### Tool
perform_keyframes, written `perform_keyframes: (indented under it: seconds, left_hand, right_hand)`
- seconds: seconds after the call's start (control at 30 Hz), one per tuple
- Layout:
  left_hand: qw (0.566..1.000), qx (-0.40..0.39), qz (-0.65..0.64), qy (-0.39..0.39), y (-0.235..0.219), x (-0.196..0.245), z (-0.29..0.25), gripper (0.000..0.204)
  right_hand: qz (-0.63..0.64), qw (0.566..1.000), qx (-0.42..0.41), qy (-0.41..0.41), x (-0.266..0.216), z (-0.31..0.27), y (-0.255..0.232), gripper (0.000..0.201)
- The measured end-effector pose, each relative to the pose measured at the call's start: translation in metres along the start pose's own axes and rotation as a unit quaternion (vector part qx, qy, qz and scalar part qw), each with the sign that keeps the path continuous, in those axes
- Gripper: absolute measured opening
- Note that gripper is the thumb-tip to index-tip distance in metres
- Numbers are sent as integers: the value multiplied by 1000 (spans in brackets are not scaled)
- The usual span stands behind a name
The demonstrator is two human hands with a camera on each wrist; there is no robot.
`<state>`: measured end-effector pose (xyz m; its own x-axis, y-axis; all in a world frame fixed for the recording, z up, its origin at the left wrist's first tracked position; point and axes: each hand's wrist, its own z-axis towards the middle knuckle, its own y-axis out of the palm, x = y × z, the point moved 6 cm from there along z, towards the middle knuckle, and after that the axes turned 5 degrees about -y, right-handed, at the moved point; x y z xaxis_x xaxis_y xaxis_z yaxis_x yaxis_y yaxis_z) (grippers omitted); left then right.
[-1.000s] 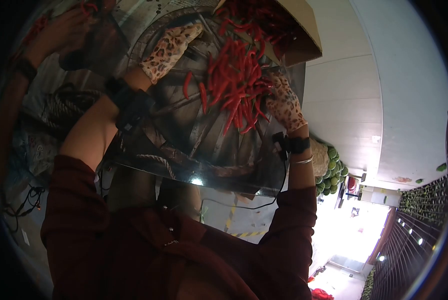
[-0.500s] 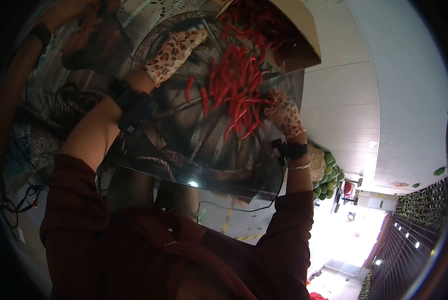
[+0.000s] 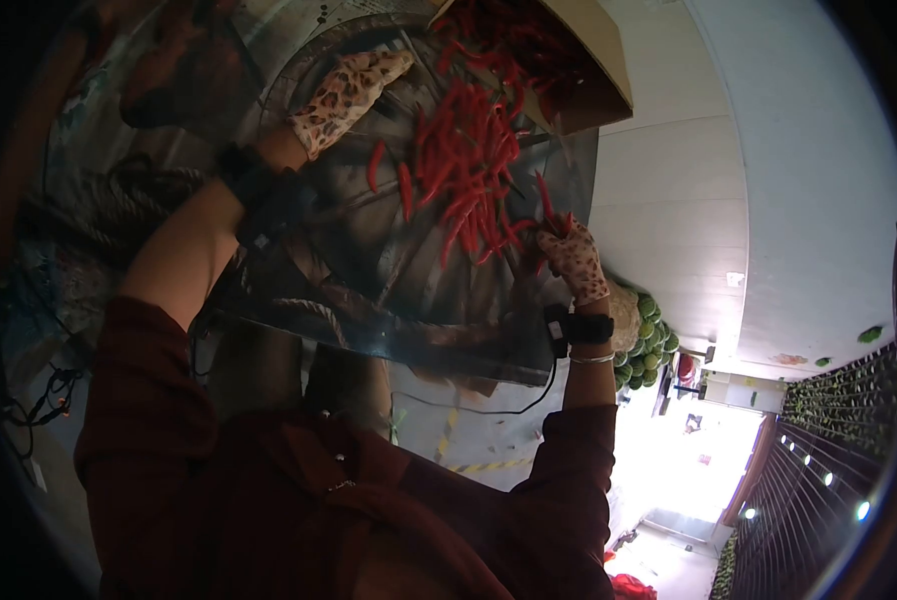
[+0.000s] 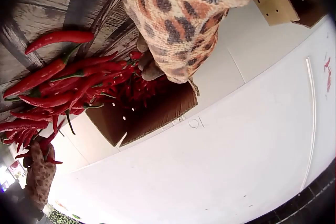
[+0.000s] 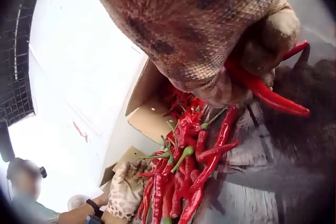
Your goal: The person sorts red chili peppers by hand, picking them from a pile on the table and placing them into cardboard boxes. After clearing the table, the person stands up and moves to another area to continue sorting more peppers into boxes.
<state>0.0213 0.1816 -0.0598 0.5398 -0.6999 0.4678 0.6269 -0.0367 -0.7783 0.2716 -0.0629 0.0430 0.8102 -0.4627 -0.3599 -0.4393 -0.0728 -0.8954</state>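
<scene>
Red chili peppers [image 3: 469,150] lie heaped on a dark patterned tabletop [image 3: 379,290], with two loose ones at the heap's left. The right hand [image 3: 576,262], in a leopard-print glove, grips a few red peppers [image 5: 273,98] near the table's right edge, its fingers curled round them in the right wrist view. At the heap's upper left, the left hand [image 3: 354,98] rests low over the table in a matching glove. Its fingertips look dark in the left wrist view [image 4: 149,66], and whether they hold anything is hidden.
A cardboard box [image 3: 609,70] with more red peppers lies on its side behind the heap, its opening toward it. Another person's arm is at the upper left. Green round fruits [image 3: 649,345] are piled beyond the table's right edge. A cable hangs near the front edge.
The right hand has moved away from the heap, down and toward the wearer, with peppers in its grip. The left hand has barely moved.
</scene>
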Motion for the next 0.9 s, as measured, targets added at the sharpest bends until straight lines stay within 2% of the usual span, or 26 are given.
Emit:
perform_keyframes:
  seconds: [0.03,0.1,0.13,0.17,0.23,0.27,0.33,0.4,0.43,0.47,0.53,0.6,0.63,0.8,0.9]
  left_hand:
    - [987,-3,159,25,-2,4,-1,36]
    - [975,132,124,129,-29,18,-15,39]
    - [975,132,123,129,-24,15,-15,39]
    - [983,83,-131,100,-19,5,-10,39]
    - [924,30,-376,64,-9,-5,-9,40]
    - [872,6,-487,44,-9,-3,-11,40]
    - [806,-16,-592,23,-11,2,-9,40]
    - [838,-47,-539,-73,-9,0,-5,43]
    - [837,-46,-540,-74,2,-9,-3,43]
    - [895,36,-443,47,8,-15,1,44]
    - [922,116,-331,167,3,-8,-5,46]
    - [930,81,-331,138,8,-12,-4,47]
    - [933,65,-334,121,8,-12,-3,47]
    - [955,41,-277,96,10,-7,1,49]
    - [981,42,-168,92,18,-6,6,51]
  right_hand:
    - [-1,1000,0,2,0,-2,2,28]
    - [83,995,24,-40,-7,-4,4,31]
    - [83,995,24,-40,-10,-4,6,31]
    - [101,993,20,-57,-17,-2,8,35]
    - [119,990,15,-76,-38,-5,9,39]
    - [73,995,7,-68,-54,-8,9,41]
    - [24,998,-3,-61,-61,-13,11,45]
    - [-107,972,58,-199,-59,-37,13,45]
    - [-170,945,87,-266,-56,-53,18,45]
    - [-231,908,116,-329,-54,-69,23,45]
    - [-289,863,142,-390,-52,-87,34,46]
    - [-234,922,73,-299,-38,-82,45,57]
    - [-218,932,62,-284,-38,-82,47,57]
    - [-179,939,54,-289,-58,-74,52,56]
    - [-174,938,57,-294,-62,-72,53,56]
